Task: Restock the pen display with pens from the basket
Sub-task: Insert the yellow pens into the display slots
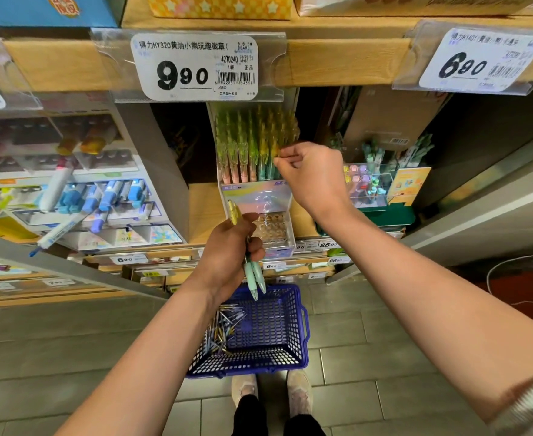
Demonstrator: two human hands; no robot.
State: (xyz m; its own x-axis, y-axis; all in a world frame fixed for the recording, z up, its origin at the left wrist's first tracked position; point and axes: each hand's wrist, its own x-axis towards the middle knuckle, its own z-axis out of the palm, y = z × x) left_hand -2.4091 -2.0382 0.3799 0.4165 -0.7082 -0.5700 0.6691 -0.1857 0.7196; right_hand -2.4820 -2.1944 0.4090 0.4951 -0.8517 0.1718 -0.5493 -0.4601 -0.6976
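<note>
Your pen display [252,146] stands nearly full of pastel green-to-yellow pens; your right hand [309,174] pinches fingertips on one at its right edge. Your left hand [230,247], below, clamps a few mint pens [254,272]. More lie in the blue basket [258,335] underneath.

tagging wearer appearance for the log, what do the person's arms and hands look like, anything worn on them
Both forearms are bare, with no watch, bracelet or gloves showing. The left hand and right hand show no rings that I can make out. Only the right arm shows clothing: a light, ribbed sleeve edge near the elbow at the frame's lower right corner.
</note>
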